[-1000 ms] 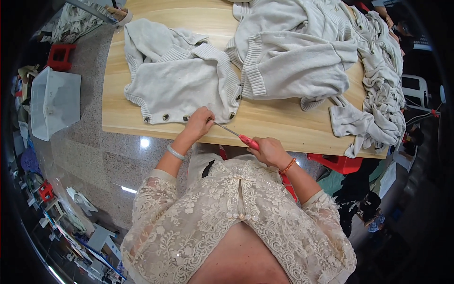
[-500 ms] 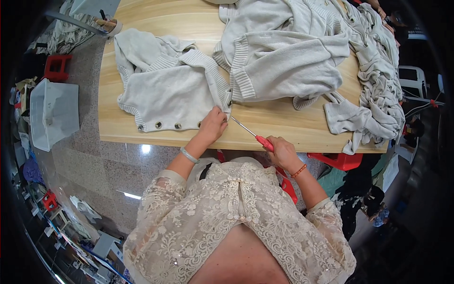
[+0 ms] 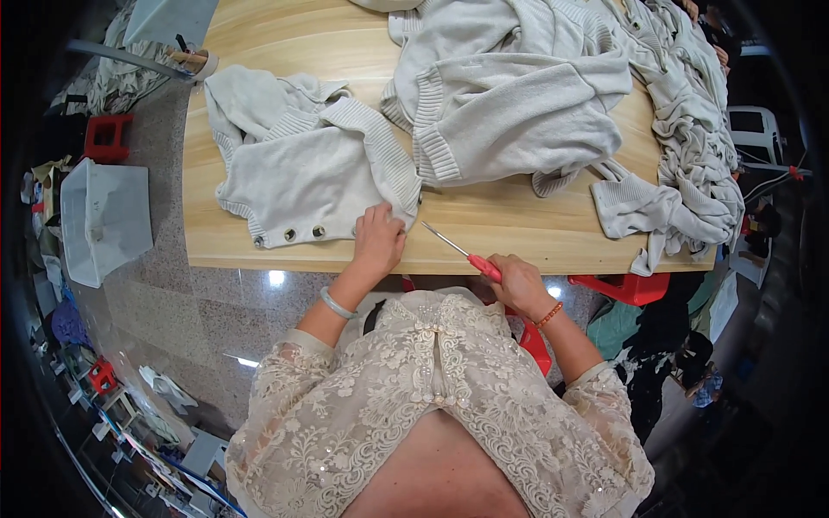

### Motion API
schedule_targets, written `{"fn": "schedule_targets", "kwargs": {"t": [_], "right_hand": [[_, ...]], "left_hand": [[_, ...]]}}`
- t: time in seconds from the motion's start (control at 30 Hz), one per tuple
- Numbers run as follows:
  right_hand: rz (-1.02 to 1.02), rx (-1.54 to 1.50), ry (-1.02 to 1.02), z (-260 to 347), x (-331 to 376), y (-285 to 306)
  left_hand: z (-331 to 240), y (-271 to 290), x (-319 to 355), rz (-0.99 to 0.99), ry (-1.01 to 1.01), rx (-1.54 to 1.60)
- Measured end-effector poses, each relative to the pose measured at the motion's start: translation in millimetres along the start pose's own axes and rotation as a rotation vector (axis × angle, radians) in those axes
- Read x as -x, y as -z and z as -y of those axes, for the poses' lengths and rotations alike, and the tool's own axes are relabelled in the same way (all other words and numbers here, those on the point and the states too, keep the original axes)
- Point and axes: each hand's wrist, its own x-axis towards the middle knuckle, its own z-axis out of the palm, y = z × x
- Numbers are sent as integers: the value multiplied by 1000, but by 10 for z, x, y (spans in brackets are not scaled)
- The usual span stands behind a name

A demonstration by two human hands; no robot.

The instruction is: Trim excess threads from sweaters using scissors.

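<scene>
A pale grey knitted cardigan (image 3: 298,177) lies on the table, its ribbed band with dark round buttons (image 3: 319,231) along the near edge. My left hand (image 3: 378,240) is closed on the near right corner of this band, fingers bent and pressed into the knit. Part of the band is hidden under it. My right hand (image 3: 521,287) grips the red handle of a slim tool (image 3: 484,267) with a thin metal shaft. The shaft points up and left, its tip just right of the cardigan and apart from it.
More pale knitwear (image 3: 527,112) lies right of the cardigan, with a crumpled heap (image 3: 691,164) along the right side of the wooden table (image 3: 285,39). A translucent plastic bin (image 3: 108,220) stands at the left. Red stools (image 3: 108,138) are around. Another person's hand shows at the upper right.
My left hand has slid a little left and down along the buttoned band. The tool's tip has drawn slightly away from the cardigan's corner; my right hand still holds it.
</scene>
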Motion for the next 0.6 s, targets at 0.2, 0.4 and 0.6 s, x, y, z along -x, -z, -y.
{"fn": "schedule_targets", "kwargs": {"t": [0.2, 0.4, 0.6], "right_hand": [[-123, -4, 18, -51, 78, 27], [-163, -6, -55, -64, 70, 14], [-1, 33, -68, 115, -84, 128]], "left_hand": [[-24, -330, -358, -76, 26, 86], [179, -455, -358, 3, 207, 200], [380, -375, -301, 113, 414, 627]]}}
